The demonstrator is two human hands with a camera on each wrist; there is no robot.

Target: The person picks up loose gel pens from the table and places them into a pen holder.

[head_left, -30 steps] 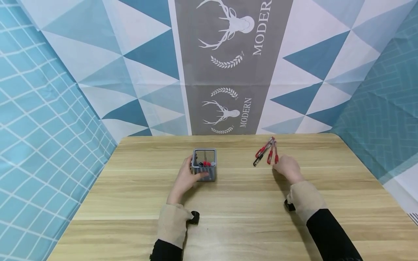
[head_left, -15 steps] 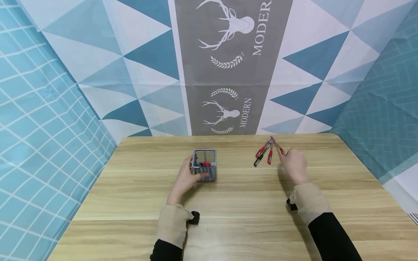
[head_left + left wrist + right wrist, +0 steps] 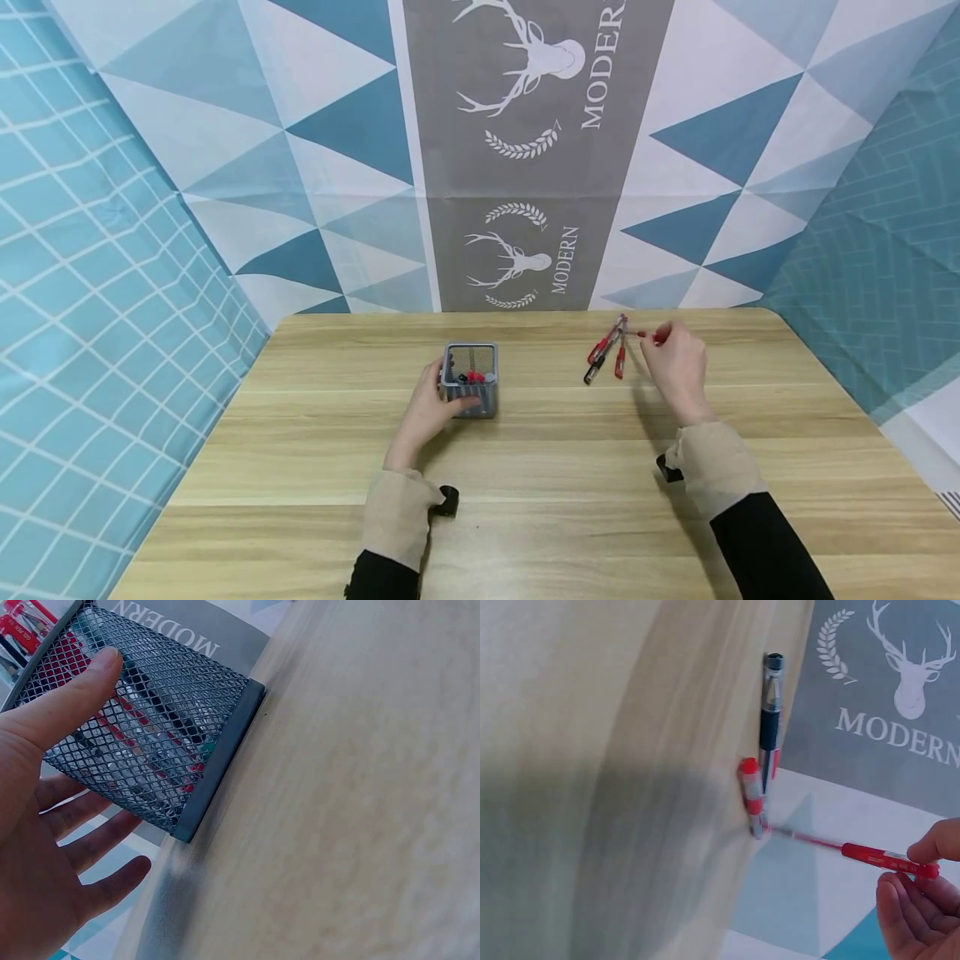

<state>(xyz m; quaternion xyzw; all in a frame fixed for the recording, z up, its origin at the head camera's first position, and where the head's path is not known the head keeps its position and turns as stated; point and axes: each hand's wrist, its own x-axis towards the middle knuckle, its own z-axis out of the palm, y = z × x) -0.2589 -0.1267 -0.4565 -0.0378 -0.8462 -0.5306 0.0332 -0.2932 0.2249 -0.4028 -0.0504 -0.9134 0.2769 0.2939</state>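
A grey mesh pen holder [image 3: 470,380] stands on the table with several pens inside, red and black ends showing. My left hand [image 3: 429,410] grips it from the left, thumb across the front mesh; in the left wrist view the other fingers spread behind it. My right hand [image 3: 677,367] pinches a red pen [image 3: 885,859] by its capped end between thumb and fingers. That pen is raised at this end, its far end close to the pens on the table. A black-capped pen [image 3: 595,365] and two red-capped pens, one a red pen [image 3: 620,362], lie fanned there.
The wooden table [image 3: 540,483] ends at the back against a patterned cloth [image 3: 517,167] with deer heads. Blue tiled cloth [image 3: 97,292] hangs at the left, teal cloth [image 3: 892,233] at the right. A black wrist band piece [image 3: 670,468] sits below the right wrist.
My right hand has taken hold of the rightmost red pen and lifted its capped end up and to the right. The left hand and pen holder have stayed put.
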